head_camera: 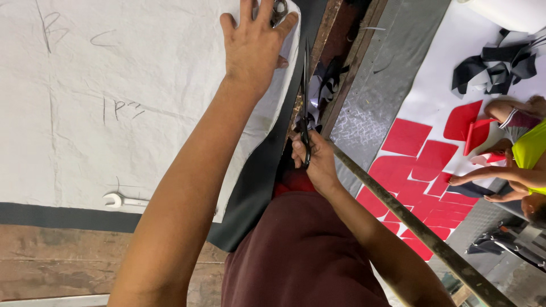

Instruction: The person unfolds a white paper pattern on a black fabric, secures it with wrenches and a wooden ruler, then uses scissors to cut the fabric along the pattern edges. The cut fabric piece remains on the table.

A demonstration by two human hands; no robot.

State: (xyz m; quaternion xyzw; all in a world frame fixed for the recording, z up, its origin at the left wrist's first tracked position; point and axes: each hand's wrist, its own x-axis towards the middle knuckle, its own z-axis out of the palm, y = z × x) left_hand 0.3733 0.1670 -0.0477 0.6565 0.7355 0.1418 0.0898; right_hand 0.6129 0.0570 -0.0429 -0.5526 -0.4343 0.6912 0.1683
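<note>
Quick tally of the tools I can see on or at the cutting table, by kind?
Scissors: 1, in the right hand
Wrench: 1, lying on the white sheet
Metal weight under the left hand: partly hidden, kind unclear, 1
Total: 3

Bare arms, maroon garment (301,250)

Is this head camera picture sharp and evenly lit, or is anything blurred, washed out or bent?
Head view: soft, even light with no hard shadows; the white sheet is bright but its pencil marks stay readable. The left hand, the right hand and the black scissors look fairly sharp. The near forearm looms large, and the metal bar runs slanted, hinting at a wide lens.
</note>
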